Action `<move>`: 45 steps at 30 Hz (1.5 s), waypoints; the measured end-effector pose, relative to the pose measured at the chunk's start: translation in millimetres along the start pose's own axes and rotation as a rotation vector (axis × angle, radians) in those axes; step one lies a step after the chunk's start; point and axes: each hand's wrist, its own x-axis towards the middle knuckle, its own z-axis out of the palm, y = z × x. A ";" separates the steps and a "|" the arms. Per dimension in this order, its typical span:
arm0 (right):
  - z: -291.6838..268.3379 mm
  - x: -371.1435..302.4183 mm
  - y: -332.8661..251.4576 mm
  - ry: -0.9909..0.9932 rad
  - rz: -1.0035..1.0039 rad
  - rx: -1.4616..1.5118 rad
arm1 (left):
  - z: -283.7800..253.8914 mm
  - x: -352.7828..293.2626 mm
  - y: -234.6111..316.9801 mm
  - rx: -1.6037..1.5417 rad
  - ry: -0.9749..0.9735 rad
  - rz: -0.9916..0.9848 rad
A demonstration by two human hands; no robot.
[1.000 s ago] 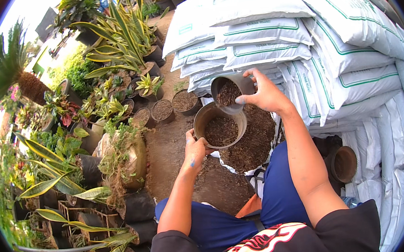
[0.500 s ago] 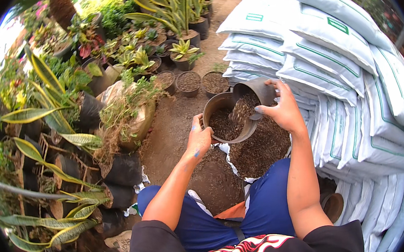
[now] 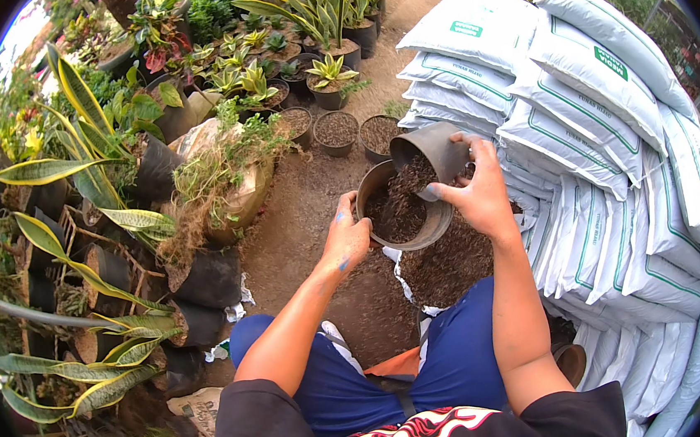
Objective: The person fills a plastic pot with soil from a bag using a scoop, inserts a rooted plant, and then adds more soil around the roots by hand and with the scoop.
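My left hand (image 3: 346,234) grips the left rim of a round dark plant pot (image 3: 433,229), which stands upright in front of my knees. With my right hand (image 3: 482,192) I hold a smaller black pot (image 3: 437,146) tipped over it, thumb at its mouth and fingers around its far side. Dark brown, chunky potting mix (image 3: 410,186) spills from the tilted pot into the larger one, partly filling it. More loose mix (image 3: 454,266) lies heaped below my right forearm, beside a torn white bag edge (image 3: 399,277).
Stacked white sacks (image 3: 582,115) with green trim rise close on my right. Several small pots of mix (image 3: 336,131) stand ahead. Snake plants (image 3: 93,282) in black pots lie sideways on my left, near a root-covered bundle (image 3: 239,191). A brown pot (image 3: 571,361) sits by my right elbow.
The smaller pot is tipped further and sits slightly more to the left over the larger pot, and more mix has fallen out. My view has shifted a little.
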 end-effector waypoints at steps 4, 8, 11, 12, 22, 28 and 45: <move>9.6 -2.0 -1.1 0.052 -0.035 -0.008 | -0.8 4.4 -1.8 -0.013 0.020 -0.006; 11.3 -1.4 -6.7 -0.052 -0.047 0.017 | -2.1 5.3 0.2 -0.035 -0.036 -0.014; 17.5 3.1 8.1 0.044 -0.120 0.028 | 4.1 2.5 2.9 -0.093 -0.010 -0.026; 18.0 4.4 7.9 -0.008 -0.187 -0.086 | 3.6 1.8 1.5 -0.110 -0.008 -0.026; 16.4 -1.7 3.1 -0.122 -0.283 -0.144 | -4.1 12.8 -19.4 -0.156 -0.051 -0.014; 3.0 -4.7 19.4 -0.120 -0.289 -0.162 | -5.8 -0.9 -5.7 -0.099 -0.012 -0.064; -91.7 -5.7 183.9 -0.149 0.546 -0.250 | 37.0 19.0 -45.2 0.211 -0.093 -0.161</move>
